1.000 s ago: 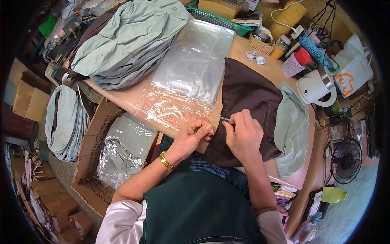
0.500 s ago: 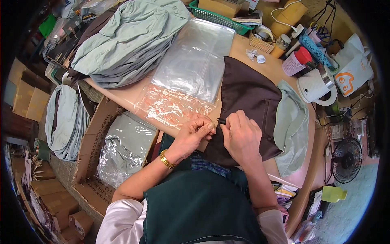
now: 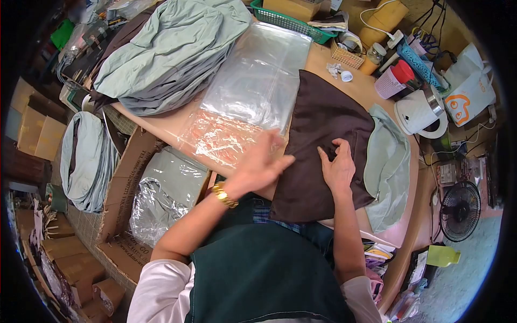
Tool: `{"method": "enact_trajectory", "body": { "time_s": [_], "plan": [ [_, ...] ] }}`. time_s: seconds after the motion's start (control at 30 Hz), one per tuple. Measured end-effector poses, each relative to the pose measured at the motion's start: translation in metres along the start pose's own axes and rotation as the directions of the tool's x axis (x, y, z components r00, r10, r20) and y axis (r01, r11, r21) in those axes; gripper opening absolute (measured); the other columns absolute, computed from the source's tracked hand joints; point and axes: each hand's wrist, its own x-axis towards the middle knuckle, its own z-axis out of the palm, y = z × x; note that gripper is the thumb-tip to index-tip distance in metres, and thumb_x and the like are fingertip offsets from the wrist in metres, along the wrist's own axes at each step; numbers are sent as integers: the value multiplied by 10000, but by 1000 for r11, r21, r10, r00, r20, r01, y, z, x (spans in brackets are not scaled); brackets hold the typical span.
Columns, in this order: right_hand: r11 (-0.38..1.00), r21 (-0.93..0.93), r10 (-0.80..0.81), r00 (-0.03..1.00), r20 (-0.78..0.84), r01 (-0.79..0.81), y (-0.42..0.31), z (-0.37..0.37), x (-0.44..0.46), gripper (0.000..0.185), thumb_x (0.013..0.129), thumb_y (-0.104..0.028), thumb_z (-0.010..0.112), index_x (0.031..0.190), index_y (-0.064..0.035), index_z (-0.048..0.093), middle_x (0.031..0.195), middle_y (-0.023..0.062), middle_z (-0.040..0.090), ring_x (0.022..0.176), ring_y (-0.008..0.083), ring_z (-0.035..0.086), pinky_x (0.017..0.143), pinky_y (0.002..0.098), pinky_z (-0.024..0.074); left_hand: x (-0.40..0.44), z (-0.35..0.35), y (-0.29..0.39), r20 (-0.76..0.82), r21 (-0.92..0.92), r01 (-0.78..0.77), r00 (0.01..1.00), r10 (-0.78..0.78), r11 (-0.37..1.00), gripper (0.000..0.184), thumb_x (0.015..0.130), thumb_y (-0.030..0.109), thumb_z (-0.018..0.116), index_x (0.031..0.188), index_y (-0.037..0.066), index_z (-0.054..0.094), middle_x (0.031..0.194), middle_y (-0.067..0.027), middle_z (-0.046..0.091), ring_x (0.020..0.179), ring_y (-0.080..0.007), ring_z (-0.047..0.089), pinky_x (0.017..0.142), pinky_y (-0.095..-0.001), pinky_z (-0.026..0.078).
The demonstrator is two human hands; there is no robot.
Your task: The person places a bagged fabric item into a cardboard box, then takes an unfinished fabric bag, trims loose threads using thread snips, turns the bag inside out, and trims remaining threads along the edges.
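Note:
The dark brown cloth piece [image 3: 318,121] lies flat on the table in front of me, with a stitched slit near its right side. My left hand [image 3: 263,164], wearing a gold watch, is over its left edge and the plastic bags; its fingers are spread, slightly blurred and hold nothing. Over the middle of the brown cloth, my right hand [image 3: 340,168] has thumb and forefinger curved round a small black tool [image 3: 330,152], hard to make out against the dark fabric. Pale green cloth [image 3: 388,167] shows from under the brown piece on the right.
Clear plastic bags [image 3: 250,81] lie left of the cloth. A pile of pale green fabric items [image 3: 172,54] stands at the back left. Below the table's left edge is an open carton [image 3: 116,215] with a bagged item. A white kettle [image 3: 417,113] and a fan [image 3: 459,212] are right.
My hands, which were together at the brown cloth's left edge with the black tool between them, have parted. The left has opened and moved slightly left; the right has moved right over the cloth.

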Motion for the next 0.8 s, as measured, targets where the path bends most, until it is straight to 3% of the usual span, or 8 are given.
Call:
{"method": "enact_trajectory", "body": {
  "time_s": [0.13,0.17,0.27,0.43,0.5,0.63,0.73,0.8],
  "plan": [
    [998,-25,63,998,13,-63,12,-1,4,431,830,-278,761,1126,-85,515,935,163,644,819,341,658,688,434,509,11,33,0,79,551,-137,991,112,823,365,929,268,648,1172,0,594,802,-163,662,705,-219,664,628,-340,502],
    [996,-34,83,996,13,-82,18,-3,6,408,836,-276,755,1112,-84,522,926,161,654,813,337,661,686,434,509,13,31,-1,92,546,-146,989,114,825,365,929,268,648,1172,0,594,802,-163,662,705,-219,664,628,-340,502],
    [994,-53,93,996,-10,-93,30,-6,8,367,848,-276,744,1081,-82,538,919,154,667,804,332,667,682,434,510,14,2,4,281,233,-15,958,-52,972,295,942,267,624,793,19,683,662,-101,622,616,-191,599,617,-333,471],
    [998,-25,47,997,-68,-49,32,-3,7,330,857,-284,734,1042,-74,558,939,140,673,797,339,670,682,433,513,6,-11,-14,211,116,32,976,-56,993,288,980,272,591,834,35,666,638,-3,555,594,-80,504,561,-266,410],
    [999,-26,39,998,-53,-40,31,-5,7,325,857,-286,733,1038,-76,562,951,138,674,792,343,670,680,433,512,4,-17,-21,294,-465,276,944,-148,841,304,993,273,567,899,-4,649,626,-19,567,559,-112,500,542,-277,414],
    [996,-52,69,997,-26,-71,30,-6,6,327,853,-286,737,1036,-77,565,960,138,675,794,339,670,678,431,512,13,-22,-8,190,-675,200,977,-94,710,348,1003,309,562,950,-26,635,633,2,564,591,-96,554,551,-279,441],
    [996,-66,57,998,-36,-59,29,-4,6,325,851,-288,740,1027,-75,569,953,135,677,787,331,670,674,426,513,19,25,6,-7,-334,222,971,-238,916,245,970,239,618,924,-2,610,704,-37,630,629,-96,574,586,-272,456],
    [998,-38,51,997,-54,-53,29,-5,5,316,852,-288,740,1011,-69,577,941,132,679,781,318,673,671,422,514,28,41,-3,-20,340,-199,976,219,919,233,918,204,674,898,-20,614,659,-86,627,619,-133,609,605,-303,484]
  ]
}}
